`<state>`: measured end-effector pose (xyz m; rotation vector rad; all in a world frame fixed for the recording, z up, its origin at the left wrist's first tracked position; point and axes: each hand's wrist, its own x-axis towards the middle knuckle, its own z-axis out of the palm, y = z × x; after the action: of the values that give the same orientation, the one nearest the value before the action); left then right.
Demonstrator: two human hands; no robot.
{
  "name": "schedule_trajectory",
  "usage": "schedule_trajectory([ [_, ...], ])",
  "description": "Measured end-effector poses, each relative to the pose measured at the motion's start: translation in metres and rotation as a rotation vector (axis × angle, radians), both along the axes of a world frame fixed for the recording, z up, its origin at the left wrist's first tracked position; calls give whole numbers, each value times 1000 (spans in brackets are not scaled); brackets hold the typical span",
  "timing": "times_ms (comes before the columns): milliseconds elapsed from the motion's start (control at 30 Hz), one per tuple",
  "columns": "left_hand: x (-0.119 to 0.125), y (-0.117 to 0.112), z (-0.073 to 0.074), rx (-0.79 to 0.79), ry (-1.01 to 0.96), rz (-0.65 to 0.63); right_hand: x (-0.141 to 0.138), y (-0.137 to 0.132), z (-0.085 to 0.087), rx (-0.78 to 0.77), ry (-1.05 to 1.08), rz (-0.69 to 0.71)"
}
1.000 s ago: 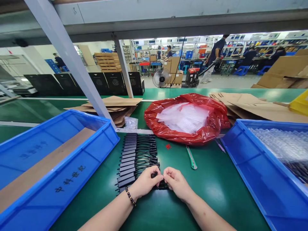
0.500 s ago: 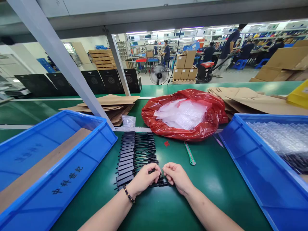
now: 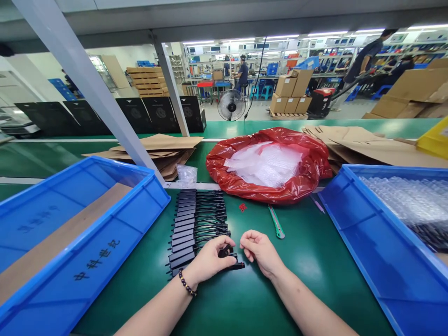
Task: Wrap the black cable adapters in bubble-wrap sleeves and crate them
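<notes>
Several black box-shaped modules with short cables (image 3: 185, 227) lie side by side in a column on the green bench, cable ends toward the right. Over the near cable ends, my left hand (image 3: 210, 257) is closed on a black cable connector (image 3: 225, 251), its dark round end showing between thumb and fingers. Another connector (image 3: 238, 266) pokes out under that hand. To the right, a small gap away, my right hand (image 3: 262, 254) has its thumb and fingertips pinched together; anything inside is too small to see. Small red rings (image 3: 242, 207) lie in a little pile beyond the hands.
A green utility knife (image 3: 277, 224) lies right of the red pile. Blue bins (image 3: 121, 247) (image 3: 371, 233) flank the work area, the right one holding bubble-wrapped goods. A red plastic bag (image 3: 227, 179) of bubble wrap sits behind, beside cardboard sheets (image 3: 164, 147) and a slanted post (image 3: 94, 88).
My hands have drawn slightly apart, and more of the connector shows in my left hand. In the background, a person with a pallet truck of boxes has moved right.
</notes>
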<state>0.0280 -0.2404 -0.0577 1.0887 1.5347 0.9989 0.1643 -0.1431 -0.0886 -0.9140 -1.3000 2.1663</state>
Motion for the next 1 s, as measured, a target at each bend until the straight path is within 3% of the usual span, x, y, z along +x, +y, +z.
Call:
schedule_trajectory([
  [167, -3, 0, -5, -17, -154, -8, 0, -2, 1, -29, -17, 41],
  [300, -1, 1, -6, -81, -141, 29, -1, -5, 4, 12, -36, 95],
  [600, 2, 1, 1, -19, -11, -7, -2, -12, 4, 126, -73, 161],
  [1000, 3, 1, -7, -68, -129, 51, -7, -21, 7, 231, -92, 131],
])
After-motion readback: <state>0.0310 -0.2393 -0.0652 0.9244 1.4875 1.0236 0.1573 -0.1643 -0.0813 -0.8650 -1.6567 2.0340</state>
